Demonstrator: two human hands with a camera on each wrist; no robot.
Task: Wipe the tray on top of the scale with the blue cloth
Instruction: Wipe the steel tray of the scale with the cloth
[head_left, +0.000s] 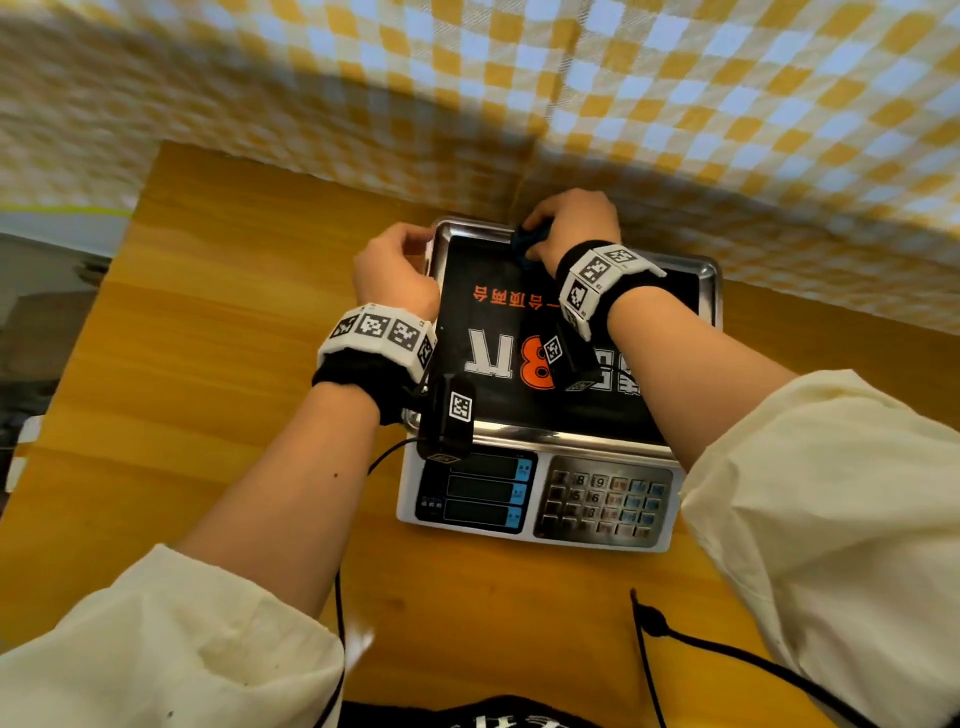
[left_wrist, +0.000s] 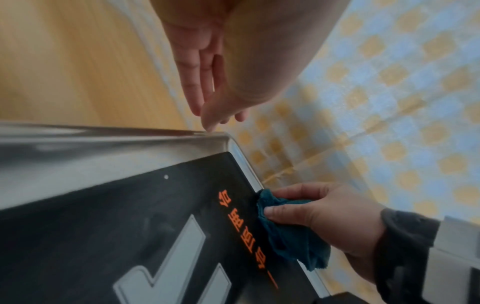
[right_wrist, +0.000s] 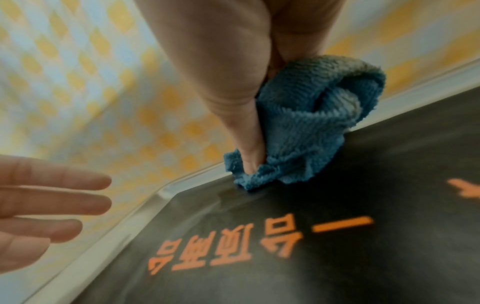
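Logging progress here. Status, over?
Right hand grips blue cloth, pressing the tray's far edge. Left hand open at its left corner. Nothing in the way.

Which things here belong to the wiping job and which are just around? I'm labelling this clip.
In the job:
- crumpled blue terry cloth, gripped by the right hand
- shiny steel tray with its black printed liner
- white electronic scale
- left hand, at the tray's left rim

Just around:
- yellow wooden table
- yellow-and-white checked fabric

The tray's (head_left: 709, 291) black sheet (head_left: 498, 322) is showing an orange "8", a pale "斤" and small orange characters, while the scale's (head_left: 535, 499) keypad (head_left: 605, 501) is showing 8, 9, 6.
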